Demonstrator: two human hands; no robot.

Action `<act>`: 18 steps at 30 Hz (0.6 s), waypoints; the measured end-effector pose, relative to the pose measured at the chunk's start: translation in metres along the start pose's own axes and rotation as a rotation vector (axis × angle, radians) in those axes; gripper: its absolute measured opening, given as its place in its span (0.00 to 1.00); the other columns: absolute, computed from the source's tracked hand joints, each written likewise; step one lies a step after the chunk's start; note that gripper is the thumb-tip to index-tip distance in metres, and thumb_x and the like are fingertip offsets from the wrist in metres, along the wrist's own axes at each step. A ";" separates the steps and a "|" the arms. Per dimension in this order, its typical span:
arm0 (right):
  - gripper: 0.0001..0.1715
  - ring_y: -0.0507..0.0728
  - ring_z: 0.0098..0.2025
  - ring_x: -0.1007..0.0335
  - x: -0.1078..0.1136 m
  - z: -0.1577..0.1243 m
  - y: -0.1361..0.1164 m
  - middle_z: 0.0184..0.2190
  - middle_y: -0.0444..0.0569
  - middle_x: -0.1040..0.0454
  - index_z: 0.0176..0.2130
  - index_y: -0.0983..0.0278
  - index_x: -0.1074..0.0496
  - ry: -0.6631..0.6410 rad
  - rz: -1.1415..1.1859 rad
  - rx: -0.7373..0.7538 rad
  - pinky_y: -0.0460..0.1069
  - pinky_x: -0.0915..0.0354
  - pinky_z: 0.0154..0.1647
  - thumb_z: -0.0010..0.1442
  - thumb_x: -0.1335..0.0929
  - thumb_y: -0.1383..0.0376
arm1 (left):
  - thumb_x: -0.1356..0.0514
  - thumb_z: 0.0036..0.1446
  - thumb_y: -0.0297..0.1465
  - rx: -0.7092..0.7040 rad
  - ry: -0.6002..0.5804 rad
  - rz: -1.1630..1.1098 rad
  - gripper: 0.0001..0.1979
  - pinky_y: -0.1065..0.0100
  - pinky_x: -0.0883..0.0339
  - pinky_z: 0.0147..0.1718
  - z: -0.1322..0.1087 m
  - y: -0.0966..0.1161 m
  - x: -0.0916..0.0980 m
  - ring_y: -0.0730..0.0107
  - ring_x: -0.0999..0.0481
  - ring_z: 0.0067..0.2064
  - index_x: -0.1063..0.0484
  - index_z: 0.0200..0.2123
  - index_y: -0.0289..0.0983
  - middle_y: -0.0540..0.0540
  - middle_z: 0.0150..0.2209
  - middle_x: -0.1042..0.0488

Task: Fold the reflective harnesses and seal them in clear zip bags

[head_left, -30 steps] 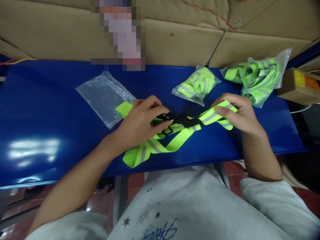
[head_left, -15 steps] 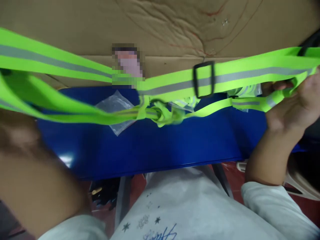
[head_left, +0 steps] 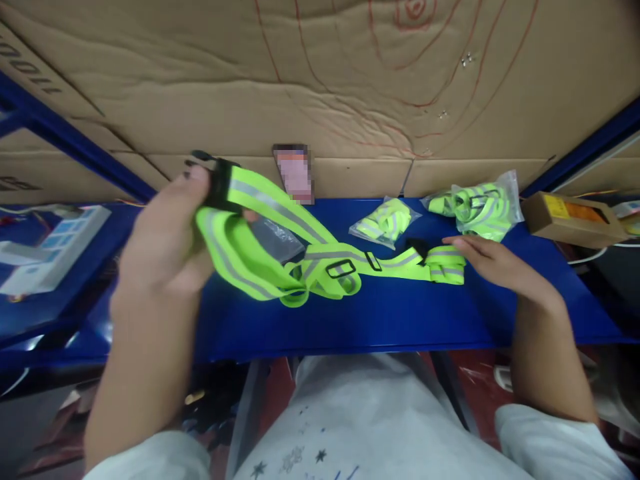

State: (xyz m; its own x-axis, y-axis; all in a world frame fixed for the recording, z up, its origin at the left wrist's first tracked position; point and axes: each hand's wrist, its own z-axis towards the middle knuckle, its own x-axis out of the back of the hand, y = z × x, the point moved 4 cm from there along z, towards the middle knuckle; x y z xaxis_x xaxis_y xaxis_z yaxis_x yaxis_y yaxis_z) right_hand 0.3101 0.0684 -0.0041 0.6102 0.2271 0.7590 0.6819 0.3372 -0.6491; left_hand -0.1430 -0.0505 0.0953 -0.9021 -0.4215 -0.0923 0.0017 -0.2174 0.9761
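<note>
A neon yellow-green reflective strap [head_left: 270, 203] with a grey stripe and black slide buckles stretches between my hands over the blue table. My left hand [head_left: 163, 233], raised at the left, is closed around the strap at a black plastic buckle [head_left: 219, 185]. From there the strap loops down to a bunched middle part with a black rectangular slider [head_left: 341, 269]. At its right end the strap lies folded in a short stack. My right hand [head_left: 493, 263] rests against this stack with fingers stretched out; its thumb is hidden.
On the blue table [head_left: 380, 320], behind the strap, lie a clear plastic bag [head_left: 277, 240] and two bagged green straps [head_left: 387, 223] [head_left: 483, 203]. A phone [head_left: 295, 173] leans on the cardboard wall [head_left: 200, 113]. A small cardboard box [head_left: 575, 220] stands right; a white device [head_left: 55, 247] stands left.
The strap has come down and away from the camera, with less tension. My left hand has moved inward into view. My right hand has lowered, and its fingers have straightened beside the folded end.
</note>
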 end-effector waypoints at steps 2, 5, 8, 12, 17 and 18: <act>0.35 0.71 0.58 0.26 -0.020 0.004 -0.013 0.54 0.59 0.21 0.51 0.61 0.19 -0.063 -0.121 -0.031 0.65 0.37 0.63 0.68 0.38 0.39 | 0.27 0.52 0.43 0.095 -0.094 -0.099 0.17 0.66 0.29 0.21 -0.012 -0.004 -0.021 0.68 0.27 0.25 0.23 0.37 0.38 0.48 0.31 0.21; 0.46 0.77 0.59 0.29 -0.051 0.008 -0.041 0.53 0.65 0.22 0.51 0.66 0.20 -0.152 -0.586 -0.115 0.70 0.40 0.60 0.69 0.45 0.34 | 0.23 0.46 0.33 0.133 -0.217 -0.148 0.18 0.62 0.21 0.27 -0.024 -0.006 -0.040 0.61 0.19 0.32 0.25 0.37 0.38 0.47 0.37 0.19; 0.45 0.76 0.56 0.28 -0.076 0.015 -0.063 0.48 0.68 0.22 0.46 0.70 0.21 -0.137 -0.741 -0.099 0.70 0.42 0.60 0.69 0.43 0.35 | 0.22 0.42 0.26 0.159 -0.272 -0.176 0.21 0.58 0.17 0.34 -0.033 -0.008 -0.049 0.60 0.16 0.34 0.30 0.34 0.37 0.48 0.36 0.19; 0.22 0.75 0.55 0.28 -0.087 0.024 -0.056 0.49 0.65 0.22 0.47 0.68 0.25 -0.079 -0.554 -0.113 0.68 0.43 0.61 0.63 0.29 0.52 | 0.21 0.41 0.26 0.086 -0.233 -0.210 0.24 0.52 0.16 0.42 -0.039 -0.004 -0.049 0.60 0.15 0.35 0.34 0.33 0.36 0.48 0.38 0.20; 0.16 0.64 0.43 0.24 -0.061 0.011 -0.029 0.40 0.52 0.21 0.51 0.60 0.32 0.026 -0.163 -0.121 0.58 0.32 0.49 0.66 0.33 0.56 | 0.23 0.38 0.23 -0.217 0.043 -0.161 0.22 0.62 0.17 0.28 -0.035 0.010 -0.012 0.61 0.17 0.28 0.33 0.31 0.35 0.49 0.29 0.21; 0.16 0.63 0.42 0.25 -0.052 0.004 -0.026 0.38 0.51 0.23 0.47 0.60 0.32 0.082 0.031 -0.124 0.58 0.31 0.49 0.68 0.35 0.51 | 0.25 0.38 0.22 -0.235 0.113 -0.157 0.20 0.63 0.19 0.25 -0.034 0.012 -0.002 0.63 0.19 0.24 0.33 0.30 0.35 0.51 0.26 0.22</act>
State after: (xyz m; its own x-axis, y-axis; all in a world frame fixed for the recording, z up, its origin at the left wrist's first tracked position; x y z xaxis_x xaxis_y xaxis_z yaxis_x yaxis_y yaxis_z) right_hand 0.2592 0.0512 -0.0272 0.6592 0.1582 0.7351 0.7038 0.2145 -0.6772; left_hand -0.1269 -0.0823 0.1002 -0.8453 -0.4592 -0.2731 -0.0225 -0.4802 0.8768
